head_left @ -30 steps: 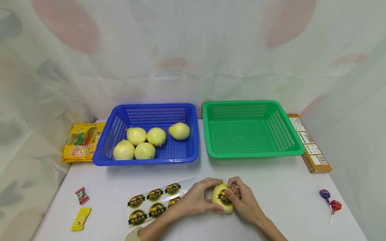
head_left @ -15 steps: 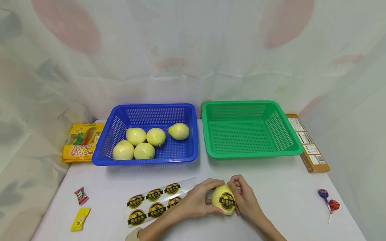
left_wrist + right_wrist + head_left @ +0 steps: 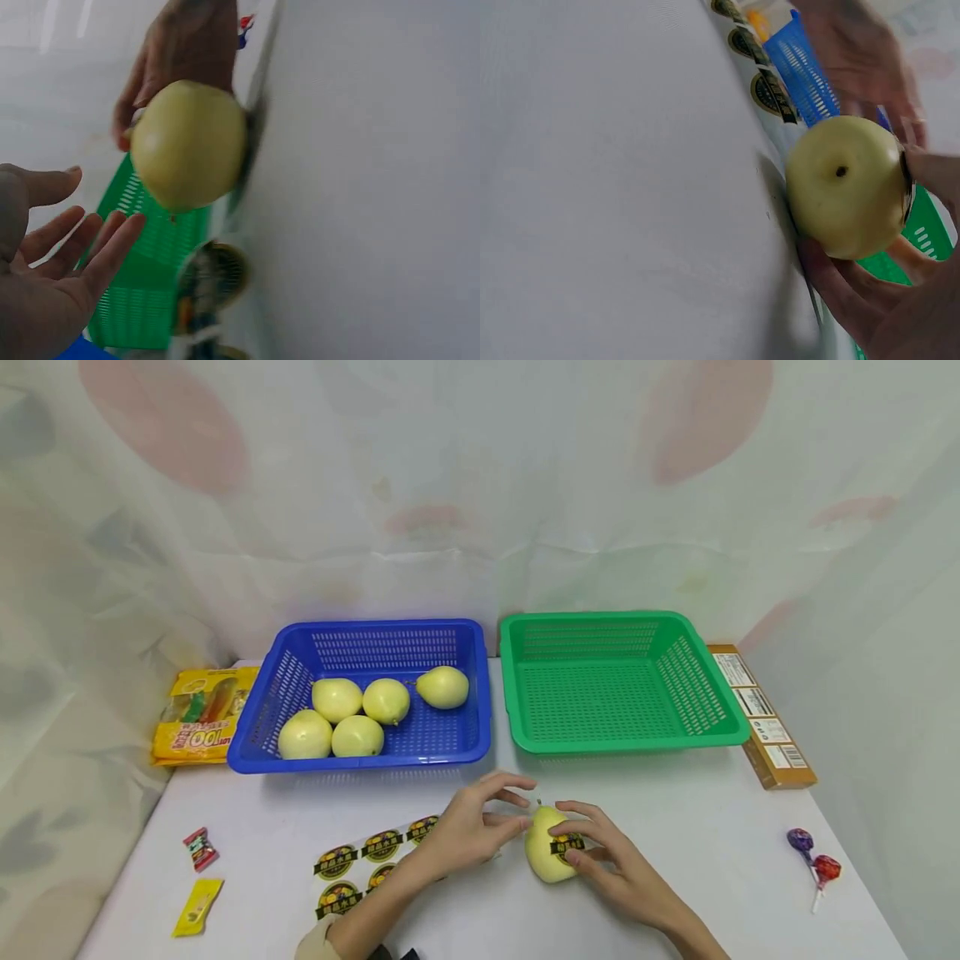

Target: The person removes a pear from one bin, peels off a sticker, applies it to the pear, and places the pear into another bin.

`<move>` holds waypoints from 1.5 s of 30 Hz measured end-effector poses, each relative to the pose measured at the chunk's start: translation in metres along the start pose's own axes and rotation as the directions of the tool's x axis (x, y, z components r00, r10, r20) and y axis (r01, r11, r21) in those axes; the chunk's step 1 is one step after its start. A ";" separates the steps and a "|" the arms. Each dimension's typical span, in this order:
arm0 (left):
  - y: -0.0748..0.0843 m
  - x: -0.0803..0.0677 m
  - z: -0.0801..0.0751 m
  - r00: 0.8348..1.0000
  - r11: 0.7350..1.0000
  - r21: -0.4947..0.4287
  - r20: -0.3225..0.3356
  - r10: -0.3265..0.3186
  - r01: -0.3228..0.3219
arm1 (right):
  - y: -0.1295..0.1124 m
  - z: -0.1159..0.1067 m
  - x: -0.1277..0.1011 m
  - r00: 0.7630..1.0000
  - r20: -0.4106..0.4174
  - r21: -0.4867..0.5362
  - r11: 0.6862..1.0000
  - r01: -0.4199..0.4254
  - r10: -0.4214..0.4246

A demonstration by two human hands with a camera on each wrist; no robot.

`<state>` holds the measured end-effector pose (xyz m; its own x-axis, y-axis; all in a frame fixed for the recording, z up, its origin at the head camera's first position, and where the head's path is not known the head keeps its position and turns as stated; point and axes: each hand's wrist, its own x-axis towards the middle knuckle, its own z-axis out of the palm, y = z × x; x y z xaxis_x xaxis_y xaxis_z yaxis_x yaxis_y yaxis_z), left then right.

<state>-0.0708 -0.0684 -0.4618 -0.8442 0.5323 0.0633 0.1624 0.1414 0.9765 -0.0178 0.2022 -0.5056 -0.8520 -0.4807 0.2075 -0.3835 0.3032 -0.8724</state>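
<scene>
One pear is labelled, gripped by the right hand, left hand open; five unlabelled pears remain in the blue basket, the green basket right of it holding none.

Count, head view:
- Pears: 6. Five in the blue basket, one on the table.
- Baskets: 2, blue and green.
- Lollipops: 2.
- Small wrapped candies: 2, red and yellow.
- Snack bag: 1.
- Carton: 1.
- Sticker sheet: 1.
- Hands: 2.
</scene>
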 end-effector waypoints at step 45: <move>0.011 0.069 0.014 0.977 0.998 0.048 -0.210 0.041 -0.031 | 0.015 -0.150 0.273 0.832 0.332 -0.090 0.893 -0.442 0.445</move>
<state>-0.1204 -0.0188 -0.4496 -0.9252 0.3507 0.1448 0.2131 0.1647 0.9630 -0.3096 0.1986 -0.3957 -0.7610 -0.5381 -0.3625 0.0017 0.5571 -0.8305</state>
